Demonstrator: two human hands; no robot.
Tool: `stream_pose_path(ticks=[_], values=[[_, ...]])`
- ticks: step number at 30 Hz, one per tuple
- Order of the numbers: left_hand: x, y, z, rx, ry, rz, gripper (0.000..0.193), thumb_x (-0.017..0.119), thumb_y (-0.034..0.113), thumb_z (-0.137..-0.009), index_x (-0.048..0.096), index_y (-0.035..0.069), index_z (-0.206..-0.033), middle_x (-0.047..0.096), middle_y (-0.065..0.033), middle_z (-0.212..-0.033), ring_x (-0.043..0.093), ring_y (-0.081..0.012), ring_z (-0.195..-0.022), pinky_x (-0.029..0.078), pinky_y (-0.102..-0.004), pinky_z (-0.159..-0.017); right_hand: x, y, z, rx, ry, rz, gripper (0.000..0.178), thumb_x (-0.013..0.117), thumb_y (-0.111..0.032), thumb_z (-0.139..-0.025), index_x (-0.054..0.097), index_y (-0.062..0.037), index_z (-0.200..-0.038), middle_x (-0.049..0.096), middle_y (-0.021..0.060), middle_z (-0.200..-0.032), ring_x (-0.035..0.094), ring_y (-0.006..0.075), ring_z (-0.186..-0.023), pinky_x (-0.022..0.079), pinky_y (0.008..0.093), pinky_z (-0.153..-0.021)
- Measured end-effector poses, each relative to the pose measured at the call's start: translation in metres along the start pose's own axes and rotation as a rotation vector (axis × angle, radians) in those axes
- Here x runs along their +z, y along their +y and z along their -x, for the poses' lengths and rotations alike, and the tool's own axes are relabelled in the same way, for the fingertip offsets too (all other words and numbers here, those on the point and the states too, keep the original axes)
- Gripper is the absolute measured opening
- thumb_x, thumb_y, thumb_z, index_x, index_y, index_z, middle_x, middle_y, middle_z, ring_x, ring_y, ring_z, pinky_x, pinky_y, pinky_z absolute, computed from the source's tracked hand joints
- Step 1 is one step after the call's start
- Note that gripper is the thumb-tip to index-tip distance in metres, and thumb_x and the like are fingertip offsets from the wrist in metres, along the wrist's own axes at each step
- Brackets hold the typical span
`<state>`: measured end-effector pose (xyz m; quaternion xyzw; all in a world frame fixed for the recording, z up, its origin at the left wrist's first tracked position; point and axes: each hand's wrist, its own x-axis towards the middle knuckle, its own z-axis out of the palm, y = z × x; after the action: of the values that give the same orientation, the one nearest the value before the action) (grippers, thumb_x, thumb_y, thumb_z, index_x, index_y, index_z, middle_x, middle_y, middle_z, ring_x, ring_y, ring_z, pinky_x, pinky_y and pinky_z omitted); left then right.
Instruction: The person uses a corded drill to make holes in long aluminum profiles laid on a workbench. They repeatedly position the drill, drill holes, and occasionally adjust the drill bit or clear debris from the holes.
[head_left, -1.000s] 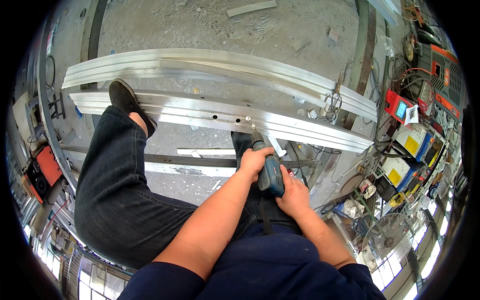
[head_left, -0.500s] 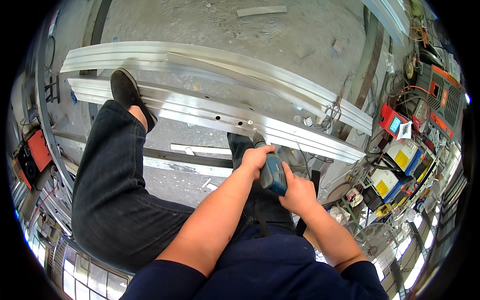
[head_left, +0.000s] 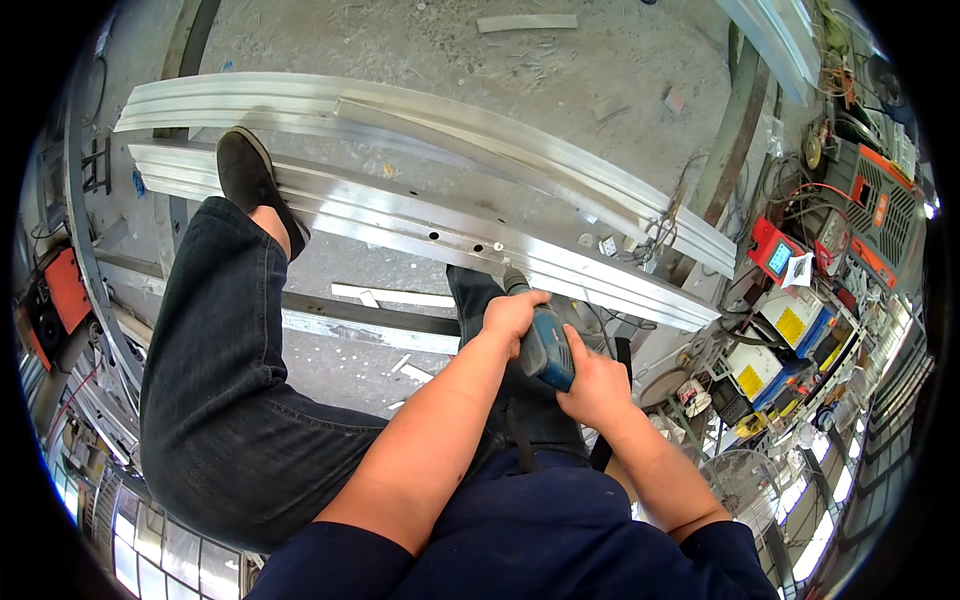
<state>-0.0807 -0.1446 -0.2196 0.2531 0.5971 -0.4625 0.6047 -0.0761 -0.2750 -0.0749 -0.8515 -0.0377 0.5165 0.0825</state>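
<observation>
A blue-green power drill points at the near aluminium rail, close to a few small holes in it. My left hand wraps the front of the drill body. My right hand grips its rear handle. The drill's tip is hidden behind my left hand. My left leg in dark jeans stretches out, its black shoe resting on the same rail. A second aluminium rail lies parallel just beyond.
Concrete floor with scraps lies past the rails. Dark steel bars run under my legs. Red and yellow-blue machines, cables and an orange unit crowd the right side. A red box sits at left.
The view has shifted slightly; the drill and both hands stay at the same spot on the near rail. My grip looks unchanged.
</observation>
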Motion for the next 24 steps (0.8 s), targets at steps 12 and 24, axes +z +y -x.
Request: stream_pose_path(ticks=[12, 24], values=[[-0.0018, -0.0005, -0.0028, 0.018, -0.012, -0.02, 0.042, 0.08, 0.026, -0.081, 0.069, -0.012, -0.096, 0.071, -0.017, -0.09, 0.07, -0.0259, -0.07, 0.057, -0.0402, -0.065, -0.0035, -0.0038, -0.0004, 0.027, -0.029, 0.002, 0.092, 0.078, -0.018, -0.067, 0.041, -0.0069, -0.15, 0.072, 0.0213, -0.096, 0.071, 0.04, -0.086, 0.057, 0.0471, -0.079], [-0.001, -0.0008, -0.0059, 0.004, -0.001, -0.026, 0.042, 0.081, 0.026, -0.08, 0.07, -0.012, -0.095, 0.071, -0.0162, -0.09, 0.07, -0.0249, -0.07, 0.057, -0.0395, -0.065, -0.0019, -0.002, -0.0016, 0.025, -0.021, 0.029, 0.092, 0.077, -0.019, -0.066, 0.041, -0.0076, -0.15, 0.072, 0.0209, -0.092, 0.071, 0.0403, -0.083, 0.057, 0.0475, -0.077]])
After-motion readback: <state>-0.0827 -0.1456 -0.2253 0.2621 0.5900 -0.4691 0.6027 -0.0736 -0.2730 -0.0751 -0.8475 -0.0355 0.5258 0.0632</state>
